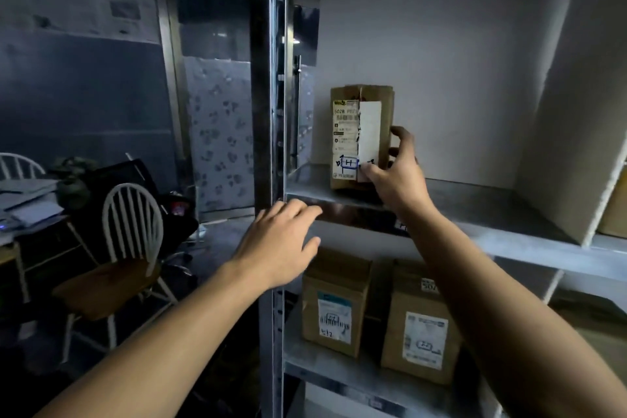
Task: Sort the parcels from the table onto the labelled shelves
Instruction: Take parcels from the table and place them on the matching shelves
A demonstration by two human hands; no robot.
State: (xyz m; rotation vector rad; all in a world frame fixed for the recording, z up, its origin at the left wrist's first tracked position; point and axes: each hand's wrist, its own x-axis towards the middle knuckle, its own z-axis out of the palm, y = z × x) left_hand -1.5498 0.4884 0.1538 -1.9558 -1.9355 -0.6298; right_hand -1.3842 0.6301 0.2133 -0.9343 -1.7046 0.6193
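As parcel (346, 132) stands on shelf (475, 202) | right hand (397, 176) grips it | left hand (281, 241) relaxed, empty

Both bare forearms reach forward and upward from the lower edge of the view, the left entering from the lower left and the right from the lower right. The left hand (281, 241) is seen from the back, palm turned down and away. Its fingers are loosely extended and close together, the thumb is spread apart beneath them, and it holds nothing. The right hand (397, 176) is raised higher and reaches farther forward than the left. Its thumb lies on the front face of the parcel (346, 132), and its fingers curl round the right edge.
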